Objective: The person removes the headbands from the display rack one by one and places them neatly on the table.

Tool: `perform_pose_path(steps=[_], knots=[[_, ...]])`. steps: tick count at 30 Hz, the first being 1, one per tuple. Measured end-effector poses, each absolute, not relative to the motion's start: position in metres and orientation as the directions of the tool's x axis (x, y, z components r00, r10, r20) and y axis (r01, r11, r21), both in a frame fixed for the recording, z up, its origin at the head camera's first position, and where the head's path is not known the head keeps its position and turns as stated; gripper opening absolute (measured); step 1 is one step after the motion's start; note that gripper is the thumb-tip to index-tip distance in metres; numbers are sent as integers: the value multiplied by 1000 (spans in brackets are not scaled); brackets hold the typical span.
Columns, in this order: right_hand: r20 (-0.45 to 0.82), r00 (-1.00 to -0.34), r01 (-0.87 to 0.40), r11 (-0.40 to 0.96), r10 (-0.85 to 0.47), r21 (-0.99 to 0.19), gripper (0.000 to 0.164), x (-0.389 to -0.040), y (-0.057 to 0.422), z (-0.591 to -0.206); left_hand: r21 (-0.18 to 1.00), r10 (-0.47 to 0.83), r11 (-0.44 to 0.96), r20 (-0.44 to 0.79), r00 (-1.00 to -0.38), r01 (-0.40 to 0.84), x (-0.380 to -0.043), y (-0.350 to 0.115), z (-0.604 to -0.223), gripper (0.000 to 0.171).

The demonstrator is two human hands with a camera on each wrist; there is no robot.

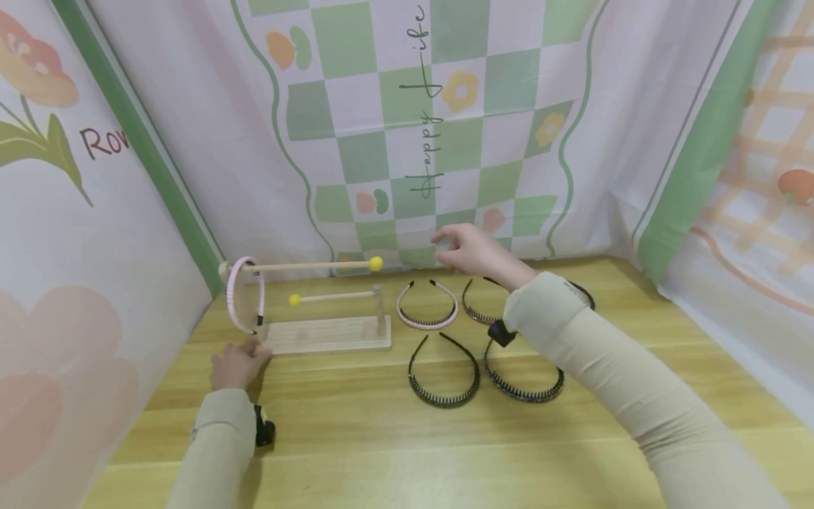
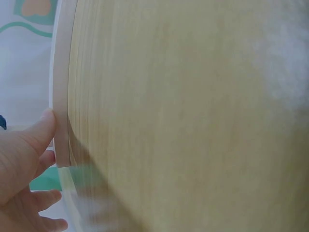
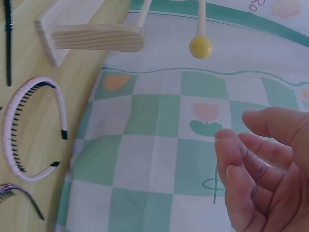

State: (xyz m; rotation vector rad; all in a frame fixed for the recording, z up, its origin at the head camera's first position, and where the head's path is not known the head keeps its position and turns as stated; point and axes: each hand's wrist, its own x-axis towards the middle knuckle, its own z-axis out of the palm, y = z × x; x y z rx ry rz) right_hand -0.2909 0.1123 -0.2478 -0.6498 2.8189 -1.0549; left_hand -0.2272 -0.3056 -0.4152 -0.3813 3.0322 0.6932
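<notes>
At its left end, a wooden two-rod stand [image 1: 327,335] is held by my left hand [image 1: 238,364]. The left wrist view shows the thumb [image 2: 41,130] against the end of the stand's base [image 2: 61,96]. A pink headband [image 1: 232,297] hangs on the upper rod [image 1: 305,266], near the left upright. My right hand [image 1: 473,249] is in the air above the back of the table, its fingers [image 3: 231,154] loosely bent and nothing between them. Below it on the table lie another pink headband [image 1: 427,326] and a dark headband [image 1: 475,314] partly covered by the sleeve.
Nearer the front lie a black toothed headband [image 1: 445,401] and a dark patterned one [image 1: 528,397]. Part of another dark headband [image 1: 588,291] shows behind the right sleeve. Yellow balls [image 1: 376,264] cap the stand's rods. A checkered curtain [image 1: 445,141] hangs behind the table.
</notes>
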Motion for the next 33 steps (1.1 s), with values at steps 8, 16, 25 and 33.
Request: perform_pose_path(steps=[8,16,25,33], knots=[[136,-913,-381,685,-385,-621,38,-301,88,-231,428,-248,868,-66,-966,-252,-229,-307,-418,66],[158,-913,-386,673,-376,-631,40,-308,65,-223,425,-247,870,-64,-967,-250,-229,-307,-418,67],[214,-891,-444,667,-401,-598,41,-315,40,-216,436,-257,861,-68,-964,-260,-228,-307,-417,66],[232,-869,-484,650,-438,-586,43,-312,14,-210,429,-261,860,-92,-961,-275,-229,-305,-413,65]])
